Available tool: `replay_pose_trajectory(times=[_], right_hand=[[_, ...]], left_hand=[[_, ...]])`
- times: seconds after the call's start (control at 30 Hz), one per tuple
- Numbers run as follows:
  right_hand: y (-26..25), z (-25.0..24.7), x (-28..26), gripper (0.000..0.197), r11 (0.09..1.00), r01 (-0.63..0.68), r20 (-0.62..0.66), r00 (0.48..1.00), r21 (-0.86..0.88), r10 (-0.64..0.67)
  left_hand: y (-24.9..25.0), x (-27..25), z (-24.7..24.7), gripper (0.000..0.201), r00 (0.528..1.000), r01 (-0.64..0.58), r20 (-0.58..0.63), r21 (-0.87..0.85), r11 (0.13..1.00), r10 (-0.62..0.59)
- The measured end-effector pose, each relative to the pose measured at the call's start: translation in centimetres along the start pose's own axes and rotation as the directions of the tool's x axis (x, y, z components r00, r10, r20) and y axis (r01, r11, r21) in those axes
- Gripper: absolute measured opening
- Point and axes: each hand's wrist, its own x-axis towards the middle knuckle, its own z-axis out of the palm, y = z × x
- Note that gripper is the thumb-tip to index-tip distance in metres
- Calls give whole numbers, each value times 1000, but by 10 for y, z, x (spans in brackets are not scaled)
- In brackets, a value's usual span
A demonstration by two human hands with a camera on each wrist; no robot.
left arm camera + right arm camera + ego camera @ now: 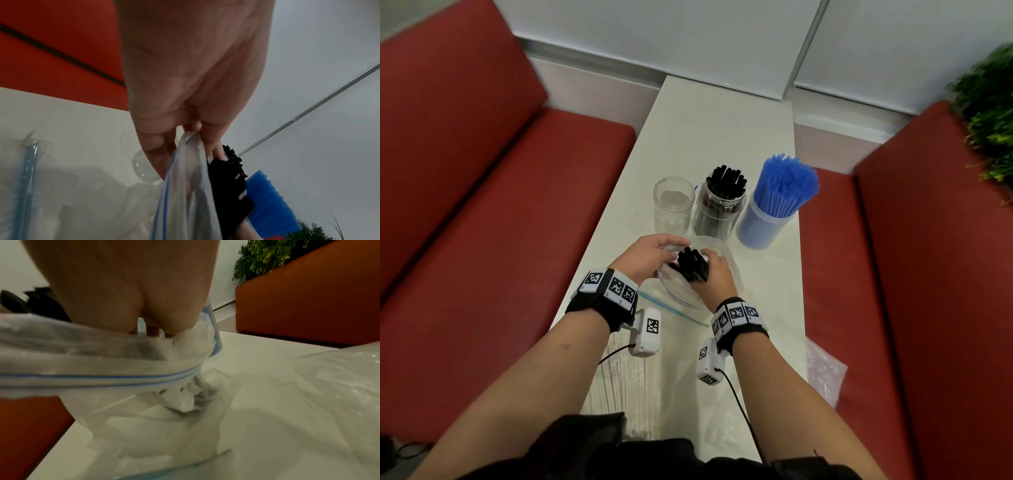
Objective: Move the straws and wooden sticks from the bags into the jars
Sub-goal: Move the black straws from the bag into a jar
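My right hand [714, 274] grips a bundle of black straws [690, 265] that stands half out of a clear zip bag [681, 291] with a blue seal. My left hand [650, 255] pinches the bag's rim [188, 141] and holds it open. Behind them stand three jars: an empty clear jar [674, 204], a jar with black straws [720, 205] and a jar packed with blue straws [774, 202]. A bag of pale wooden sticks [626, 383] lies under my left forearm. In the right wrist view the bag [123, 373] hides my fingers.
The narrow white table [722, 137] runs between two red benches [482, 205]. An empty crumpled bag [825, 373] hangs over the table's right edge near me. A green plant [989, 113] stands at the far right. Another sealed bag [28, 170] lies flat on the table.
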Motion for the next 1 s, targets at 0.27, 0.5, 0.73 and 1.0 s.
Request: replay_pose_trajectory(times=[0.27, 0.5, 0.73, 1.0], right_hand=[[1, -21, 11, 21, 980, 79, 38, 995, 181, -87], [-11, -23, 12, 26, 917, 94, -20, 995, 387, -94], [-20, -29, 16, 18, 918, 63, 8, 997, 391, -72], [-40, -53, 23, 11, 862, 112, -78, 993, 494, -84]], left_hand=[[-2, 9, -8, 41, 995, 11, -100, -101, 995, -21], [6, 16, -9, 40, 993, 17, -110, -126, 992, -31], [5, 21, -12, 37, 996, 25, -82, -171, 985, -39], [5, 23, -11, 39, 996, 33, -74, -166, 986, -45]])
